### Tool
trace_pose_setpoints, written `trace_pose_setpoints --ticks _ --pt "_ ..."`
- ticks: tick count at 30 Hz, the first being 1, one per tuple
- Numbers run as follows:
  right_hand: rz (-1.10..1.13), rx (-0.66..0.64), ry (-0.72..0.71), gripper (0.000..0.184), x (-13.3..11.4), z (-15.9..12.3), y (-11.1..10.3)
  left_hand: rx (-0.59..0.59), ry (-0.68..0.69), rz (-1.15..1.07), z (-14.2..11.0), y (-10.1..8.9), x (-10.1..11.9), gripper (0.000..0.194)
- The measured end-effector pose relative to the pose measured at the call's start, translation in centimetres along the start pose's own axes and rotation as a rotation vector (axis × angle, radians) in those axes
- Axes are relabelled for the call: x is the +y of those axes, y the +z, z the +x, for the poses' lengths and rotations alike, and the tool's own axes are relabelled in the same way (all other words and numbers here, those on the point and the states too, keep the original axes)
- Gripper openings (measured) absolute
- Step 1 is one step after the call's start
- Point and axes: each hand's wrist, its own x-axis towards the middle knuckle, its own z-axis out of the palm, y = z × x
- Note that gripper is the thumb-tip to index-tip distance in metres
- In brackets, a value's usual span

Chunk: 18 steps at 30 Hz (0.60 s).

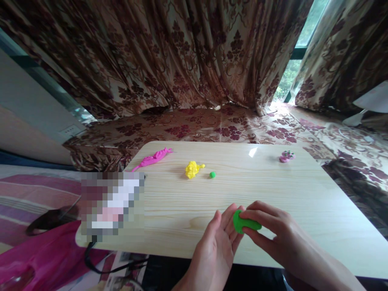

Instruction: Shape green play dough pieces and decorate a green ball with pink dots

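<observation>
My right hand (pixel 273 228) pinches a bright green lump of modelling clay (pixel 247 224) between thumb and fingers. One end of the lump is round and wide, the other a thicker stub. Beside it my left hand (pixel 216 242) is held palm up, fingers stretched out. The lump's round end is at the left fingertips; whether it touches them I cannot tell. Farther back on the table lie a small green ball (pixel 212 175), a crumpled yellow lump (pixel 191 170) with a short tail, and a long, twisted pink piece (pixel 154 158).
The pale wooden table (pixel 169 202) has rounded corners. A small pink and green piece (pixel 286 156) lies near its far right edge. A blurred-out object (pixel 118 206) with a black cable (pixel 91 258) covers the left side. Behind stand patterned curtains (pixel 182 52) and a white lamp (pixel 374 97).
</observation>
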Motion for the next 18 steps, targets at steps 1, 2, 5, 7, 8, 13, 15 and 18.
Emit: trace_pose_setpoints --ticks 1,2,5,7,8,13,15,18 --pt "-0.016 0.017 -0.001 0.012 0.15 0.00 0.10 0.015 -0.004 -0.009 0.06 -0.06 0.03 0.047" --pt "-0.037 0.030 0.001 0.014 0.26 -0.01 0.20 0.024 -0.013 -0.017 0.12 -0.11 0.05 0.045" --pt "-0.095 0.023 0.013 0.013 0.32 -0.09 0.36 0.014 -0.051 -0.031 0.26 -0.15 -0.04 0.046" --pt "-0.115 -0.001 0.028 0.010 0.15 -0.11 0.31 0.010 -0.055 -0.039 0.28 -0.10 -0.20 0.046" --pt "-0.117 -0.003 0.028 0.010 0.04 -0.11 0.25 0.010 -0.052 -0.041 0.26 -0.06 -0.28 0.045" --pt "-0.092 0.011 0.012 0.010 -0.23 -0.06 0.10 -0.006 -0.062 -0.041 0.07 0.19 -0.38 0.045" --pt "-0.067 0.007 0.016 0.009 -0.16 -0.12 0.23 0.003 -0.063 -0.044 0.08 0.21 -0.28 0.045" --pt "-0.028 0.042 0.039 0.023 -0.03 -0.32 0.56 0.022 -0.043 -0.059 0.18 0.15 -0.16 0.042"
